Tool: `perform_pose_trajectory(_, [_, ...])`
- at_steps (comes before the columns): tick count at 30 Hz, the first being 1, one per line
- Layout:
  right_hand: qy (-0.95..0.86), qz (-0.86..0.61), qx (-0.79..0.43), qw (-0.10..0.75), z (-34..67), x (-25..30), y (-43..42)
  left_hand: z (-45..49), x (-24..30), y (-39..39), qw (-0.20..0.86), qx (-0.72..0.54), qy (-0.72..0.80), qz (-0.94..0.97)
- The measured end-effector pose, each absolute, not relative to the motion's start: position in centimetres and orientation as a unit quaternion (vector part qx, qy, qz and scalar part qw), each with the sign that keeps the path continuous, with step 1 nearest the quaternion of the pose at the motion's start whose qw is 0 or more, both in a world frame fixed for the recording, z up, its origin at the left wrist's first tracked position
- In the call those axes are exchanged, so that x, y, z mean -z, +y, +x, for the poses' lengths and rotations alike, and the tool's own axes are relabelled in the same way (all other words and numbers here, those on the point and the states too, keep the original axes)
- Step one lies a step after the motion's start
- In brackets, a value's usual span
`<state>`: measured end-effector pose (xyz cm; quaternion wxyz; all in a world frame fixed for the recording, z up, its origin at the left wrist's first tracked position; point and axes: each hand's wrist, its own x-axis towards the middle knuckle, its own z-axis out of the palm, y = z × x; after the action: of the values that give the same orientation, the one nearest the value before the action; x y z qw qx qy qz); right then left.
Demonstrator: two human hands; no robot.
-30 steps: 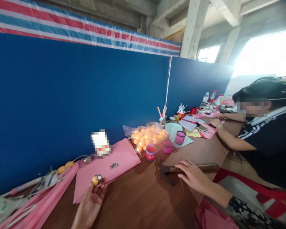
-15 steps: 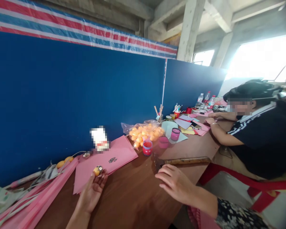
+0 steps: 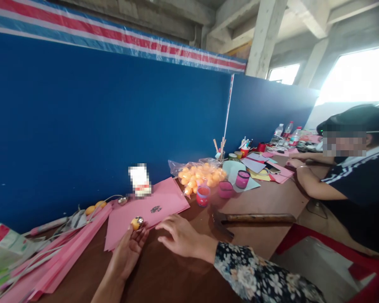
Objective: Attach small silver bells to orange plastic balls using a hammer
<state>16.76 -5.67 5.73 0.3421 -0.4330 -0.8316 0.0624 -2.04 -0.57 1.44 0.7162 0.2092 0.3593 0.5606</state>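
Observation:
A small yellow-orange ball (image 3: 137, 223), partly covered in shiny dark and silvery bits, sits at the fingertips of my left hand (image 3: 129, 248). The palm is turned up and the other fingers are loosely curled. Just to its right, my right hand (image 3: 180, 235) hovers palm down over the brown table, its thumb and fingers apart and nothing seen between them. Beyond both hands, a little heap of small dark pieces (image 3: 156, 209) lies on a stack of pink sheets (image 3: 173, 195).
A hammer (image 3: 259, 218) lies to the right. Behind it are a red-filled cup (image 3: 203, 196), two pink containers and a bag of orange balls (image 3: 202, 174). Folded pink material (image 3: 72, 248) and cables lie on the left. A co-worker (image 3: 363, 181) sits at the right.
My right hand has moved left from beside the hammer towards my left hand. The left hand keeps hold of the ball. The view has turned slightly left.

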Motion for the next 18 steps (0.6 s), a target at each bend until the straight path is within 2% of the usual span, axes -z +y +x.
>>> perform_pose_trajectory(4, [-0.775,-0.438,-0.106,0.443,14.5,-4.8,-1.5,-2.1,-1.5,-1.0,0.715,-0.568,0.355,0.198])
perform_pose_trajectory(9, [-0.68,-0.543,-0.106,0.482,15.5,-4.0,2.8,-1.9,-1.5,-1.1,0.726,-0.566,0.347,0.181])
perform_pose_trajectory(13, [-0.667,-0.573,-0.1,0.466,17.1,-2.5,4.3,-1.8,-1.2,-1.0,0.724,-0.567,0.353,0.173])
perform_pose_trajectory(18, [-0.73,-0.562,-0.1,0.376,17.2,-0.6,3.8,-1.8,-1.1,-1.2,0.722,-0.57,0.344,0.185])
